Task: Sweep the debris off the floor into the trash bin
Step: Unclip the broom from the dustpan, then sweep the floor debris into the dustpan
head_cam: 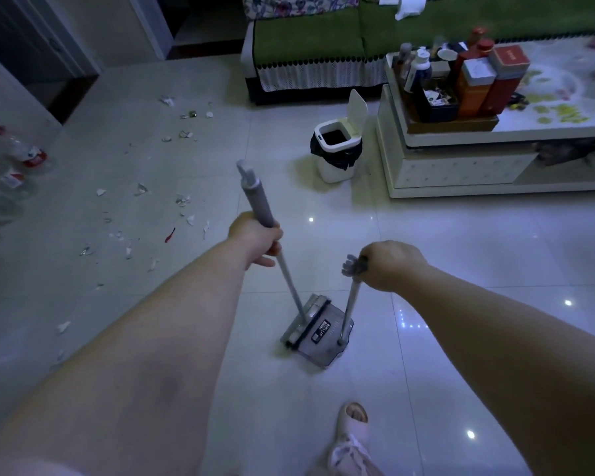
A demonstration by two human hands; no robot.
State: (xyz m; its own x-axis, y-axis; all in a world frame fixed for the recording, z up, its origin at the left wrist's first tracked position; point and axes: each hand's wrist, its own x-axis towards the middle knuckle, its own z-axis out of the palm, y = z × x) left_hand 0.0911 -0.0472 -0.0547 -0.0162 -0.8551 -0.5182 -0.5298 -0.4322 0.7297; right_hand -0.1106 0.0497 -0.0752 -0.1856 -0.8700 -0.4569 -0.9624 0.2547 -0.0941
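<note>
Pale glossy floor tiles fill the room. Fingers of the left hand wrap tightly round the grey broom handle, and the right hand clenches the upright pole of the grey plastic dustpan. Both tools stand in front of the open white trash bin, with paper-scrap debris scattered to its left.

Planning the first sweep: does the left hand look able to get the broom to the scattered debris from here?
Probably yes: the left hand grips the broom, its head at the dustpan, and only bare floor separates it from the nearest debris.
</note>
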